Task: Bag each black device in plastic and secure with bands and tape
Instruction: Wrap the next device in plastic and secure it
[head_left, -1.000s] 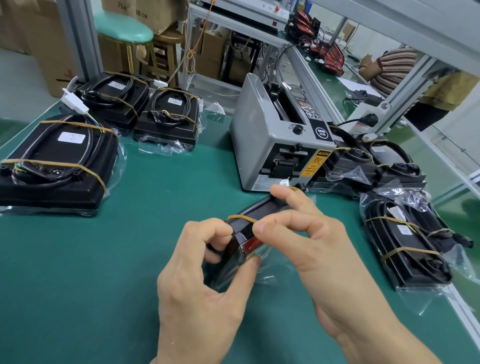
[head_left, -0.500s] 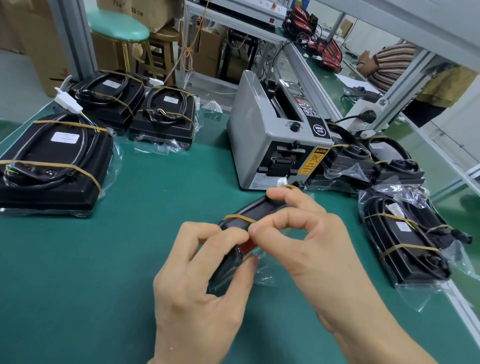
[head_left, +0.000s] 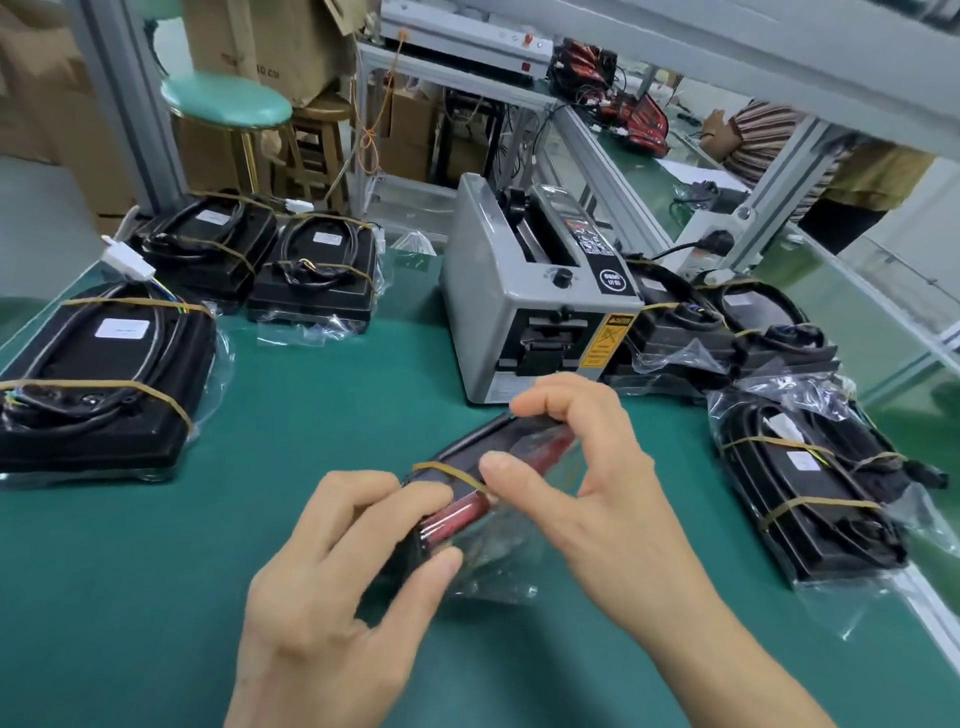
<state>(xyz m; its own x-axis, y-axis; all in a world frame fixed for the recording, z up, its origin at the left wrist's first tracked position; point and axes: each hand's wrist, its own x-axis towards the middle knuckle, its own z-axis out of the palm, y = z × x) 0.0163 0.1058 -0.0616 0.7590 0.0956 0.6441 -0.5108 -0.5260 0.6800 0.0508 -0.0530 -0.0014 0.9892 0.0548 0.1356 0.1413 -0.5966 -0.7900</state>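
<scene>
Two hands are working one black device (head_left: 488, 467) just above the middle of the green desk (head_left: 130, 571), close in front of the grey tape dispenser (head_left: 524, 306). The left hand (head_left: 337, 613) is gripping the near end of the device, fingers curled over the top and thumb pressing at its lower edge, while the right hand (head_left: 587, 478) is arching over the far part, fingertips curled onto the upper edge and forefinger touching beside the tan rubber band (head_left: 449, 470) that is crossing the casing. Clear plastic bag (head_left: 498, 561) is trailing loose under and beside it. The device is looking rigid and light enough for a fingertip hold, but the film over it is probably slippery and crinkly, so holding by the hard edges of the casing, not by the loose plastic, seems safest; the band is stretchy and could snap off a corner. Counting the rest: three bagged and banded devices are lying at the left, the nearest (head_left: 98, 379) with two bands, and at least three more are sitting at the right, one (head_left: 810, 493) near the desk edge; the exact number behind the dispenser is hard to tell.
</scene>
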